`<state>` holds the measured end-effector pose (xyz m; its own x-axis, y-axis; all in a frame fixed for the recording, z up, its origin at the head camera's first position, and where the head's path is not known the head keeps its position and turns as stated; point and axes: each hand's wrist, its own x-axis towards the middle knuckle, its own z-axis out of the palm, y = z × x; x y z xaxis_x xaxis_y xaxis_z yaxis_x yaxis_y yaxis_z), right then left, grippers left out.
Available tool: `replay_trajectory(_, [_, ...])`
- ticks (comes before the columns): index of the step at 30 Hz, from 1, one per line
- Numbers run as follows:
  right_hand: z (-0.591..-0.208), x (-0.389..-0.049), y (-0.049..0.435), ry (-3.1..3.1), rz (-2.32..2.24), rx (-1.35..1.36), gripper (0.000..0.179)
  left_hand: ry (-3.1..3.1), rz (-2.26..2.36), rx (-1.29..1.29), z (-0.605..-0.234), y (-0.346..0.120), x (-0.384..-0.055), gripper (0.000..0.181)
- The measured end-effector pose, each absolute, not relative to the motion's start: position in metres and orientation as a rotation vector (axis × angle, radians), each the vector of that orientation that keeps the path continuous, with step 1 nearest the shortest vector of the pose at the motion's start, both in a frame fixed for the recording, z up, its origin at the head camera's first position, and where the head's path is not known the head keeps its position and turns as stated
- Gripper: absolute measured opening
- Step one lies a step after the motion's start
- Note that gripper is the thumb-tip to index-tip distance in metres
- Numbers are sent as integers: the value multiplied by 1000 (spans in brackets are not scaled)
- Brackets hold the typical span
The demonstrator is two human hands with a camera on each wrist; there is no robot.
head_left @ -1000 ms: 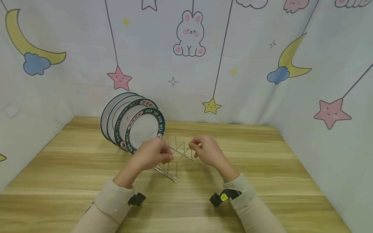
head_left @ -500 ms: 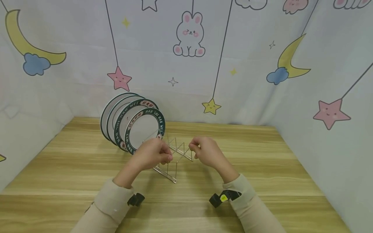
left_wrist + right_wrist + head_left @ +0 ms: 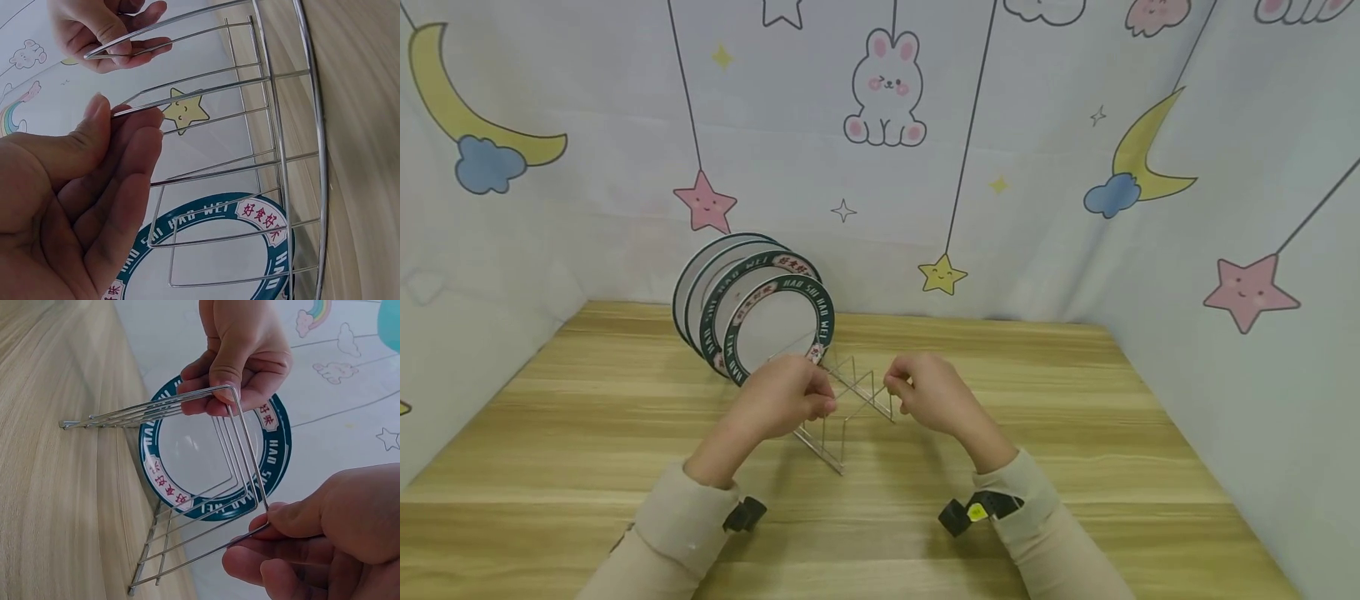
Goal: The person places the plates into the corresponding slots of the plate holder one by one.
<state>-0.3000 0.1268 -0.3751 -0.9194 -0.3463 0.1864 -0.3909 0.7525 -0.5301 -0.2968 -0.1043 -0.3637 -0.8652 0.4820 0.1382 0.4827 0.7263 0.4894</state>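
A metal wire plate rack (image 3: 822, 454) stands on the table at an angle. Several white plates with dark green lettered rims stand on edge at its far left end; the foremost plate (image 3: 778, 325) faces me. My left hand (image 3: 786, 387) pinches a top wire of the rack between thumb and fingers, as the left wrist view shows. On the other side, my right hand (image 3: 331, 537) pinches the bent corner of the end wire. The lower parts of the plates are partly hidden behind my left hand.
The wood-grain table (image 3: 1037, 517) runs back to a pale curtain (image 3: 1037, 242) printed with stars, moons and a rabbit, which also encloses both sides. A black wrist camera (image 3: 955, 517) sits at each cuff.
The rack has turned slightly, its near end shifting left, and the plates have shifted a little right with it. Both hands keep their hold, the left moving slightly left.
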Motion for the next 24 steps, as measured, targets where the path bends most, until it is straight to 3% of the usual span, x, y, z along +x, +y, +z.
replay_trajectory(24, [-368,-293,124,-2884,713,736,15,-2927,-859,-735,-362,-112,-299,13])
